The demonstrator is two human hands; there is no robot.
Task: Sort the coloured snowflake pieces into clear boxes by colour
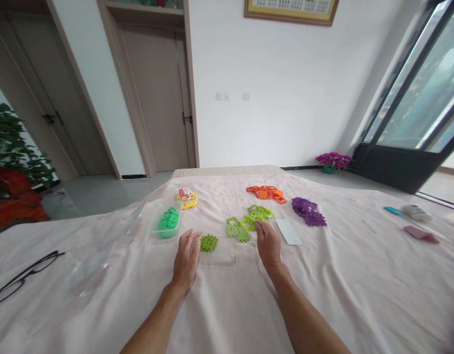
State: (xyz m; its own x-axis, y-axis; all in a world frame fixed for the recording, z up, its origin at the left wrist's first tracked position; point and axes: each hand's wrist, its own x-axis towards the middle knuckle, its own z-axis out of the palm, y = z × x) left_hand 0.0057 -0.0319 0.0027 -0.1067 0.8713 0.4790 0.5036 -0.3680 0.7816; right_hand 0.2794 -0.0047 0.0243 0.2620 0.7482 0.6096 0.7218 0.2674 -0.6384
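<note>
My left hand (pixel 186 258) rests at the left side of a clear plastic box (pixel 219 260), fingers loosely bent and slightly apart. Inside the box, near these fingers, lies a small stack of olive-green openwork pieces (pixel 209 243). My right hand (pixel 269 244) has its fingers pinched together at the near right edge of a loose spread of lime-green openwork pieces (pixel 238 231). An edge of a lime-green piece seems to be in the pinch, though the fingertips partly hide it. Just right of this hand lies a white rectangular card (pixel 288 232).
Orange pieces (pixel 267 193) and purple pieces (pixel 308 212) lie beyond to the right. Left stand a tub of green pieces (pixel 168 222) and a labelled box with yellow pieces (pixel 186 196). Clear plastic (pixel 90 265) and black glasses (pixel 26 275) lie far left on the pink cloth.
</note>
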